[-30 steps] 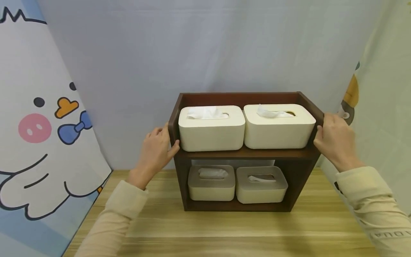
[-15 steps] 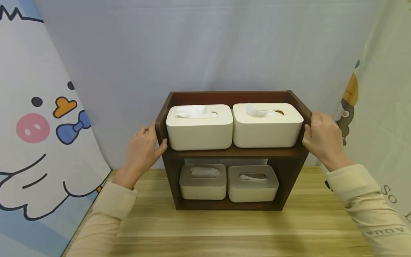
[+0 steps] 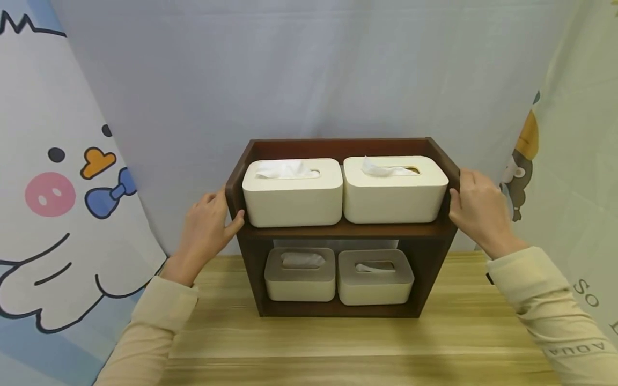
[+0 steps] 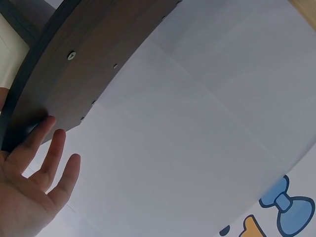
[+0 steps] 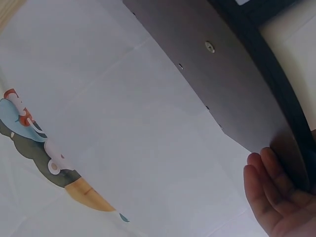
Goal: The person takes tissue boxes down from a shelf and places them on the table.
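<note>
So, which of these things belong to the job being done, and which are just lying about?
Likely part of the job:
dark brown shelf, gripped at both sides
upper-left tissue box
upper-right tissue box
lower-left tissue box
lower-right tissue box

Just surroundings:
wooden tabletop
pale cloth backdrop
cartoon bird print

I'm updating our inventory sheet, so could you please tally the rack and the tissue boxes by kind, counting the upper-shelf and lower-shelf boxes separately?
Rack: 1
Upper-shelf tissue boxes: 2
Lower-shelf tissue boxes: 2
Total: 5
</note>
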Demonstrator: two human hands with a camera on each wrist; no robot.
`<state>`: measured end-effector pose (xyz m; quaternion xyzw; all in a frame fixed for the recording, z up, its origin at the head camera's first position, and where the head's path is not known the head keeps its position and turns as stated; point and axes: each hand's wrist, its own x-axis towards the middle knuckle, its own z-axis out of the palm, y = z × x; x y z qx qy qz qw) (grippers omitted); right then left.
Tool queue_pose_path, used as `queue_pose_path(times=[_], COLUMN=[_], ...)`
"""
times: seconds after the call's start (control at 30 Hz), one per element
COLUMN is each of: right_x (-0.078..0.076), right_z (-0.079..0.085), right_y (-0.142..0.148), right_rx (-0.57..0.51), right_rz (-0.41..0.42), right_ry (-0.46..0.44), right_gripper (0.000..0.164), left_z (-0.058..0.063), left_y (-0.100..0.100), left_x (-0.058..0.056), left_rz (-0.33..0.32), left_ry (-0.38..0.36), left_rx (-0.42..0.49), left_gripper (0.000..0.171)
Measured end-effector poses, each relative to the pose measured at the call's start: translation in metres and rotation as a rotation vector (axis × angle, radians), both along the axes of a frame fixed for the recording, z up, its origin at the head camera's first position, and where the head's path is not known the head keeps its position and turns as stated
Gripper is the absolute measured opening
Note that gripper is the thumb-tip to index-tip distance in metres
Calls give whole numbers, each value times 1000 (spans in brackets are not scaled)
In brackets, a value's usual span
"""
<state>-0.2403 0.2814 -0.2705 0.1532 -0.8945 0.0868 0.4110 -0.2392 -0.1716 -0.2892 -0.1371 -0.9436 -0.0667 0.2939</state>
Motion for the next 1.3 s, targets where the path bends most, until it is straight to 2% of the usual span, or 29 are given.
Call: queue_pose_path(times=[0.3, 0.53, 0.67, 0.77, 0.9, 1.03, 1.17, 1.3], right_x=[4, 1, -5, -11, -18, -24, -28, -29], right_z=[2, 6, 11, 16, 23, 26, 26, 24], right_y=[2, 1, 2, 3, 4, 3, 3, 3], right_rx=[-3, -9, -13, -8, 10, 24, 41, 69], right_rz=[0, -36, -28, -15, -6, -18, -36, -58], right_ry=[-60, -90, -74, -76, -93, -95, -92, -95], right_gripper=[37, 37, 36, 35, 35, 36, 36, 35], left_z=[-1, 0, 3, 8, 17, 29, 40, 48], left_y=[0, -2, -2, -2, 1, 5, 9, 13], left_x=[0, 1, 1, -1, -5, -7, -8, -10], left_rz=[-9, -52, -87, -117, -142, -120, -88, -93], left_ry=[-4, -20, -31, -16, 42, 83, 81, 78], left_rx=[24, 65, 72, 82, 92, 68, 37, -6], left_gripper=[62, 67, 70, 68, 64, 60, 56, 55])
